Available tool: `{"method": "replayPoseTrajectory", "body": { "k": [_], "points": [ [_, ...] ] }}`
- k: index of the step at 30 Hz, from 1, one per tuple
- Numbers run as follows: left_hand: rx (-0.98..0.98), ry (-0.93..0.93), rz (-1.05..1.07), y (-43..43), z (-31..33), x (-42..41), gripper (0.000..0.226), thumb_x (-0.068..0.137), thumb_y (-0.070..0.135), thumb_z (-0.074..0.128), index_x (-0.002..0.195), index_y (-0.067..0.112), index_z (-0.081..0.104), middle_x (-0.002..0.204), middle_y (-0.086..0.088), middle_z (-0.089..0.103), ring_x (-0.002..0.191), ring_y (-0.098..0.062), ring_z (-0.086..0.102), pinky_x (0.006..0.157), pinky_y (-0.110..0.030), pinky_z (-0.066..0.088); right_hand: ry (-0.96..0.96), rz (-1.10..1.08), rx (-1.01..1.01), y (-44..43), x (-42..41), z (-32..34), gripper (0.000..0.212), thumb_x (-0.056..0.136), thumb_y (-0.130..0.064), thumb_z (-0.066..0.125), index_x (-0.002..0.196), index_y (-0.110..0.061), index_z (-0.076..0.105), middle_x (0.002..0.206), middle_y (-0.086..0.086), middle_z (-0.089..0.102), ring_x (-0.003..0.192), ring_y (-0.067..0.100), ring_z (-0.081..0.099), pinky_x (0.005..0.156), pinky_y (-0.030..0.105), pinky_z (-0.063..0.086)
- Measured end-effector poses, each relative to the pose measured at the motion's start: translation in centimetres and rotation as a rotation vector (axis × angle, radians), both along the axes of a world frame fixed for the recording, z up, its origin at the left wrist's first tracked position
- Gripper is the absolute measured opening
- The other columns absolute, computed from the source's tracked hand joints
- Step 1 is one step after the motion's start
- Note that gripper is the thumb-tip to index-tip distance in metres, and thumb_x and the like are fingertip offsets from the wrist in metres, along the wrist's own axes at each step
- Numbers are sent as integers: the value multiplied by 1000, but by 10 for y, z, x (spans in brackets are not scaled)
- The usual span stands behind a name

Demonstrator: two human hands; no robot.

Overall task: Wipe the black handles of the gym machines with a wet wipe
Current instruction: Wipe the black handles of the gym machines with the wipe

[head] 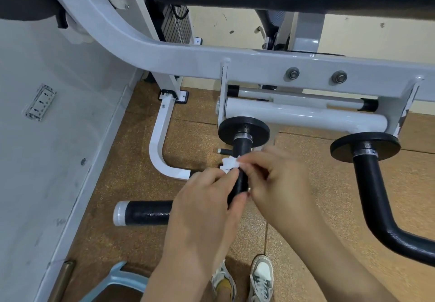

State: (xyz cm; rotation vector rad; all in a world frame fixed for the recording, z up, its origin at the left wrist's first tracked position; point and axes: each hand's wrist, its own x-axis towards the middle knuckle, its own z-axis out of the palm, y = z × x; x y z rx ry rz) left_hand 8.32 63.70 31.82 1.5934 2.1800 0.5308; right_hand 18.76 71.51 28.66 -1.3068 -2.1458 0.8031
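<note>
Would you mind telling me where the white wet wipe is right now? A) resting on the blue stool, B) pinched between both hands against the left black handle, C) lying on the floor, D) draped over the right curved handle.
B: the wet wipe sits bunched between the left hand and right hand, against the left black handle.

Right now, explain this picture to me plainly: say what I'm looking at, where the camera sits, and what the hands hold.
The camera is worn on a person's head and looks down at their own hands. In front is a gym machine with a white frame. The left hand and right hand meet at a black handle, pinching a small white wet wipe against it. A second black handle curves away on the right. Below are a speckled brown floor and the person's sneakers.
</note>
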Motion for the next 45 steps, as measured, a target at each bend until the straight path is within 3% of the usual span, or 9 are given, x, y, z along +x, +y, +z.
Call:
{"method": "replayPoseTrajectory", "body": {
  "k": [5,12,18,22,27,32,37,41,45],
  "points": [
    [30,5,21,-3,-4,0,35,79,36,73,110,21,70,91,11,67,77,-11,59,68,-21,44,-37,-72,13,27,-11,-5,13,83,-7,65,84,-16,74,72,-5,57,65,11,52,60,6,35],
    [66,-31,31,-7,-6,1,27,77,30,76,102,20,72,88,11,67,75,-9,58,68,-23,46,42,-91,-49,30,-11,-6,13,85,-8,64,86,-16,75,75,-2,61,68,11,55,61,23,41],
    [81,-42,-15,-13,-5,-6,21,77,29,65,95,22,74,92,12,68,83,-10,60,76,-17,43,64,5,-94,-12,6,3,13,83,-8,68,86,-18,75,74,-5,63,69,3,55,64,16,43],
    [128,-33,-25,-17,-8,-5,17,76,24,66,90,20,75,89,11,69,83,-11,58,83,-11,35,102,-138,-86,25,-11,-7,13,85,-10,65,85,-19,75,77,0,66,72,12,59,69,35,50],
    [137,-46,15,-17,-7,-3,15,75,25,67,89,23,72,86,14,67,81,-10,53,77,-18,37,131,-16,-144,-31,9,4,14,83,-14,65,87,-21,76,72,-9,64,68,4,57,60,10,38],
    [125,-84,60,-18,-3,-1,35,75,14,76,108,22,67,84,17,58,78,-3,43,81,-10,33,165,-156,-132,10,-4,-9,12,85,-13,66,89,-21,75,77,-4,68,69,6,60,64,25,48],
    [139,-298,194,-14,7,-1,28,88,12,62,111,28,67,94,21,60,87,4,55,76,-5,41,184,11,-159,-42,15,7,17,85,-9,68,95,-19,76,71,-9,65,64,3,57,57,10,40],
    [116,-286,181,-8,8,-2,28,92,14,56,114,27,66,102,22,59,95,7,54,82,-6,41,188,-99,-201,4,-1,-5,16,87,-14,64,92,-24,76,73,-5,69,67,9,64,61,27,50],
    [120,-344,219,-11,9,-3,26,91,11,58,107,26,71,101,21,62,97,8,55,83,-4,41,166,22,-151,-44,14,9,17,86,-11,67,95,-23,76,69,-11,66,64,-1,57,60,8,39]
  ]
}}
